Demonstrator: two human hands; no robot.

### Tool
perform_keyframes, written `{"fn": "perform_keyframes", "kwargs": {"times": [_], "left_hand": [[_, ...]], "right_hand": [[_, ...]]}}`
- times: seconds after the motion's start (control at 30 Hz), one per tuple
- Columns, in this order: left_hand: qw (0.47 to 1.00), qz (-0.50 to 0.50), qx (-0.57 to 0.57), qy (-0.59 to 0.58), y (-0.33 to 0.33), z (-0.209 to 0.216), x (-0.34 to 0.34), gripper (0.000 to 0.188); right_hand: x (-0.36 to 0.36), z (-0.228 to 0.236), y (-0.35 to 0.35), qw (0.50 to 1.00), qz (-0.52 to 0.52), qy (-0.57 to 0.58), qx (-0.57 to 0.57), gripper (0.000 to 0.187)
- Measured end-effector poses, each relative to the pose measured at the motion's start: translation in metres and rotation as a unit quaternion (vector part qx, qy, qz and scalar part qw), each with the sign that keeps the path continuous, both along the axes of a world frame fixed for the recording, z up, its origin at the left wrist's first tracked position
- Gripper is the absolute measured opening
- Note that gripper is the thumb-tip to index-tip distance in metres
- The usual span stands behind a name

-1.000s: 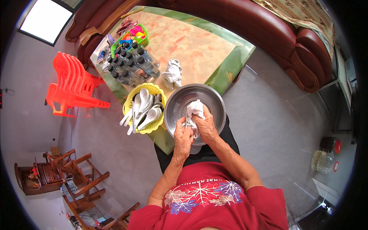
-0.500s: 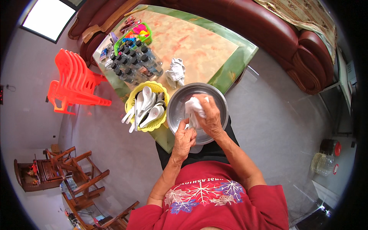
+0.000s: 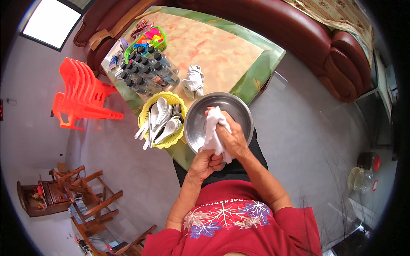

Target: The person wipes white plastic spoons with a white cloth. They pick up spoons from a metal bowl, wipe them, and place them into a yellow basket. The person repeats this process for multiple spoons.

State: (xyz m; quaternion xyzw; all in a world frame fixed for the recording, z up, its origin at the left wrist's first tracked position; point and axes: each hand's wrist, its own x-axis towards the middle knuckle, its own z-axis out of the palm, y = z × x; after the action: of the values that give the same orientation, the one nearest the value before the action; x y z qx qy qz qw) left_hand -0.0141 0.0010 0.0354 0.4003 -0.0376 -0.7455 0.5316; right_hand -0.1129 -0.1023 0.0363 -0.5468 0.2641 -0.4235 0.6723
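A white cloth [image 3: 212, 133] is bunched over the steel basin [image 3: 195, 128] in front of me. My right hand [image 3: 232, 138] is closed around the cloth, its fingers wrapped over the upper part. Just below, at the basin's near rim, my left hand [image 3: 206, 164] has its fingers curled under the cloth's lower end. Whatever it grips is hidden by the cloth and fingers. Left of the basin, a yellow scalloped basket [image 3: 174, 99] holds several white spoons [image 3: 161, 112] and some dark-handled utensils, handles leaning over its rim.
A second crumpled cloth [image 3: 194, 81] lies on the marble-patterned table [image 3: 222, 47]. Several black-capped bottles [image 3: 149, 72] stand beside a green basket [image 3: 162, 42] of colourful items. Stacked orange plastic chairs [image 3: 83, 94] are at left; a dark red sofa [image 3: 294, 30] runs behind the table.
The cloth has spread out and now hangs lower, toward my left hand. My left hand has moved slightly down toward me, and my right hand has shifted down a little.
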Motion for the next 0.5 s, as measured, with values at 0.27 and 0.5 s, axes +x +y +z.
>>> {"fn": "perform_keyframes", "kwargs": {"times": [0.27, 0.5], "left_hand": [[0.998, -0.063, -0.004, -0.032, 0.001, 0.011, -0.002, 0.016], [1.0, -0.015, -0.018, 0.001, 0.003, -0.007, 0.004, 0.022]], "right_hand": [[0.002, 0.02, -0.04, 0.983, 0.118, 0.02, 0.137, 0.039], [0.017, -0.014, -0.007, 0.964, -0.169, 0.101, -0.18, 0.033]]}}
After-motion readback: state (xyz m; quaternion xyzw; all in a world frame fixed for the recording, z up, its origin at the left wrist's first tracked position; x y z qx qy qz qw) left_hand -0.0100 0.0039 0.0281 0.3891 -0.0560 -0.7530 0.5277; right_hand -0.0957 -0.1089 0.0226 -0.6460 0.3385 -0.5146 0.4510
